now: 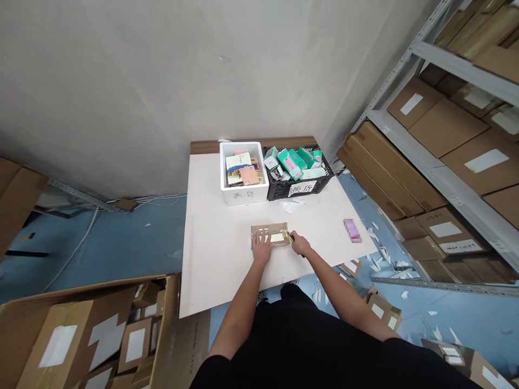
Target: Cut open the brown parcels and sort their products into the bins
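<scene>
A small brown taped parcel (272,233) with a white label lies in the middle of the white table (211,254). My left hand (261,249) rests flat on the parcel's left end, fingers spread. My right hand (300,245) is closed around a small dark and yellow tool, seemingly a cutter (291,236), its tip at the parcel's right edge.
At the table's back stand a white foam box (243,189) and a black crate (314,186), both full of small product boxes. A pink object (352,229) lies to the right. Shelves of cartons (446,129) rise on the right; a big open carton (81,335) sits lower left.
</scene>
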